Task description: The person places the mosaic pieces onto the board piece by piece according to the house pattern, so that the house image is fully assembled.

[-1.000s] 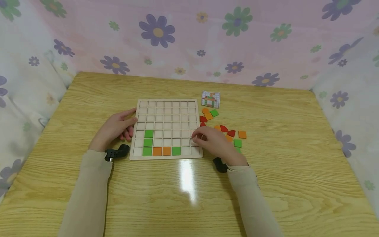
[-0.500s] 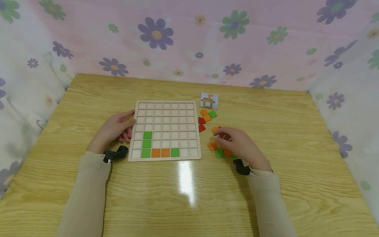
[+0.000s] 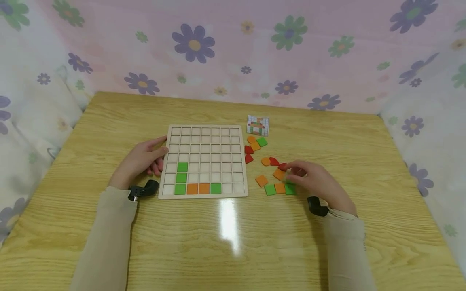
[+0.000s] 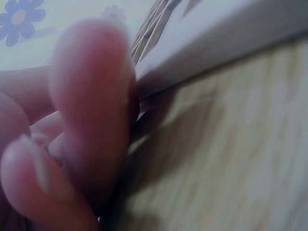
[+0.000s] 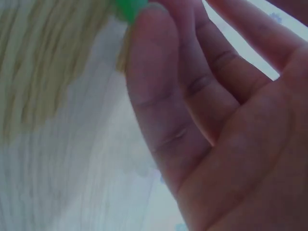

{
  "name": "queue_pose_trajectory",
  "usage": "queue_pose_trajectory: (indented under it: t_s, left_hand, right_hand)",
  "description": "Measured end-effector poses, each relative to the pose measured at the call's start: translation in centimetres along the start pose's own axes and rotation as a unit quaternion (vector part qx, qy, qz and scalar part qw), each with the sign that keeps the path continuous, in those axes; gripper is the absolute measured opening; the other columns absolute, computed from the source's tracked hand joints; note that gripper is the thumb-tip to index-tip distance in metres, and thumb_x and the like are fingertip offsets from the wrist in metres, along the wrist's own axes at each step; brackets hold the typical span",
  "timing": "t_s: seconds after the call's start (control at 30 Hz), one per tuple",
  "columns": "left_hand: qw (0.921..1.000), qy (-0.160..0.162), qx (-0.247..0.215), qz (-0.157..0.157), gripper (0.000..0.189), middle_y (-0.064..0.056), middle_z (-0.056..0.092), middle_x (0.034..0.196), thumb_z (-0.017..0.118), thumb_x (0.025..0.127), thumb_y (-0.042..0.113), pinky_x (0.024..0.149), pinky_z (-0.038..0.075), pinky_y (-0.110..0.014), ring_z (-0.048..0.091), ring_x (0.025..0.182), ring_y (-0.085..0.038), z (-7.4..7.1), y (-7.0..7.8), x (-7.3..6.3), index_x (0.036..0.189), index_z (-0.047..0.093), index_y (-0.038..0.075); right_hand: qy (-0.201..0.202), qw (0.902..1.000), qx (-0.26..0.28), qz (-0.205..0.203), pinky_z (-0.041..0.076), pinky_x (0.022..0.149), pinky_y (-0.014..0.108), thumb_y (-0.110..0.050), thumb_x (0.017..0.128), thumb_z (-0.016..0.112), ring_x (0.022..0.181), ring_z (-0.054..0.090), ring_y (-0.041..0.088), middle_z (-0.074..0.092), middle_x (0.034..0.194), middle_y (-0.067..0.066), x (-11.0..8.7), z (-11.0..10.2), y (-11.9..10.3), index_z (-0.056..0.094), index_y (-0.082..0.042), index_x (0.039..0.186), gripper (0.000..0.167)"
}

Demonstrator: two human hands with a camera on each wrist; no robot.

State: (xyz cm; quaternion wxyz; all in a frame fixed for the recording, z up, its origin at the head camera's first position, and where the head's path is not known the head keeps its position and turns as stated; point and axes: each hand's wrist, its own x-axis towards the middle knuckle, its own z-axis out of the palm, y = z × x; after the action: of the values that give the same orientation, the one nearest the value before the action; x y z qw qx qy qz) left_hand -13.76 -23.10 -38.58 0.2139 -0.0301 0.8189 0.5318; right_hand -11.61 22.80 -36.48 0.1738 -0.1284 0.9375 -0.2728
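A wooden grid board (image 3: 216, 158) lies flat on the table, with green square tiles (image 3: 181, 178) and two orange square tiles (image 3: 198, 188) set in its lower cells. At its left edge rests my left hand (image 3: 138, 161), thumb and index finger touching the side. The left wrist view shows its fingers close up beside the pale board edge (image 4: 192, 43). My right hand (image 3: 320, 182) reaches over loose tiles right of the board, fingers loosely bent. A green tile (image 5: 127, 8) shows at its fingertips in the right wrist view; part of it is hidden.
Loose orange tiles (image 3: 261, 180), red quarter-round tiles (image 3: 248, 159) and green tiles (image 3: 270, 189) lie between the board and my right hand. Behind them is a small pattern card (image 3: 258, 125). A flowered curtain (image 3: 225, 52) hangs along the table's far edge.
My right hand has moved right, from the board's right edge to the far side of the loose tiles, uncovering several of them. The left hand stays at the board's edge.
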Motion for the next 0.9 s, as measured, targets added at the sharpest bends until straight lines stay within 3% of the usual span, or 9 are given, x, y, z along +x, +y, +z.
queue_pose_trajectory:
  t_s: [0.27,0.47,0.6,0.8,0.9]
  left_hand:
    - [0.9999,0.004,0.012,0.009,0.060,-0.017,0.058,0.068,0.049,0.089,0.044,0.045,0.044,-0.033,0.058,0.052,-0.029,-0.2,-1.5,1.0,0.142,0.024,0.031]
    - [0.9997,-0.001,0.017,0.015,0.059,-0.017,0.058,0.067,0.047,0.091,0.041,0.044,0.044,-0.033,0.058,0.052,-0.028,-0.2,-1.3,0.8,0.142,0.022,0.028]
    - [0.9999,-0.002,-0.006,0.010,0.057,-0.017,0.057,0.067,0.048,0.092,0.037,0.044,0.044,-0.032,0.057,0.050,-0.027,-0.1,-0.9,0.4,0.142,0.023,0.028]
    - [0.9996,-0.006,-0.027,0.000,0.054,-0.019,0.055,0.066,0.046,0.094,0.027,0.044,0.043,-0.031,0.056,0.049,-0.027,0.2,1.0,-0.8,0.143,0.022,0.021]
    - [0.9998,-0.003,-0.021,0.001,0.055,-0.018,0.056,0.067,0.047,0.094,0.031,0.044,0.043,-0.031,0.056,0.050,-0.027,0.1,0.4,-0.5,0.143,0.023,0.024]
  right_hand:
    - [-0.012,0.9998,-0.014,0.001,0.041,0.074,0.035,-0.032,0.086,0.060,0.084,0.051,0.017,0.057,0.094,0.000,-0.2,-0.2,1.2,0.060,-0.018,0.113,0.030]
    - [-0.027,0.9996,-0.012,0.001,0.037,0.064,0.032,-0.026,0.084,0.064,0.073,0.045,0.018,0.051,0.080,0.001,0.0,0.1,1.4,0.061,-0.016,0.105,0.024]
    - [-0.025,0.9995,-0.019,0.000,0.038,0.063,0.031,-0.024,0.083,0.065,0.073,0.045,0.018,0.051,0.080,0.001,0.1,0.1,1.6,0.061,-0.015,0.105,0.025]
    - [-0.026,0.9994,-0.022,-0.006,0.038,0.064,0.031,-0.024,0.082,0.066,0.073,0.045,0.018,0.051,0.081,0.001,0.1,0.1,1.6,0.061,-0.014,0.106,0.026]
    - [-0.029,0.9993,-0.021,-0.009,0.038,0.065,0.031,-0.025,0.082,0.066,0.075,0.045,0.017,0.052,0.083,0.001,0.2,0.1,1.6,0.062,-0.013,0.106,0.027]
